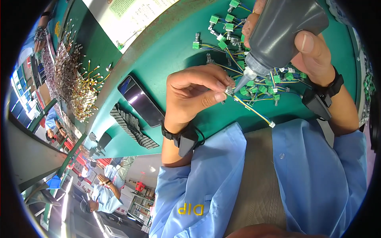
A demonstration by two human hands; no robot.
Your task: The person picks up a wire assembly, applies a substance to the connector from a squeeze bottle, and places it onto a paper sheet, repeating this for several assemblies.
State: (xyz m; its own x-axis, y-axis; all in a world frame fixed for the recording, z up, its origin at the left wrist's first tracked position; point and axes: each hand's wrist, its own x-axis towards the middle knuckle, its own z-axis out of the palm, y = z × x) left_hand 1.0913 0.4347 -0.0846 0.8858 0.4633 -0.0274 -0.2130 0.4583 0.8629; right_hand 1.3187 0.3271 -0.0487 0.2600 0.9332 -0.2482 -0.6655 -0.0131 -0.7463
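My left hand (194,89) pinches a small potentiometer (229,91) between thumb and fingertips. Its yellow, white and dark wires (254,110) trail to the right, ending in a white connector (272,124). My right hand (315,53) grips a dark grey squeeze bottle (283,33), tilted nozzle down. The bottle's pointed tip (239,86) is at the held potentiometer; whether it touches or anything comes out is too small to tell. Behind and below the bottle lie several green potentiometers (229,27) with wires, partly hidden by the bottle and my hands.
A black phone (141,100) and a striped grey cloth (133,127) lie left of my left wrist on the green table (174,53). Printed paper (131,16) is at the far left. Heaped wire leads (81,87) lie further left. Other people (105,194) are in the background.
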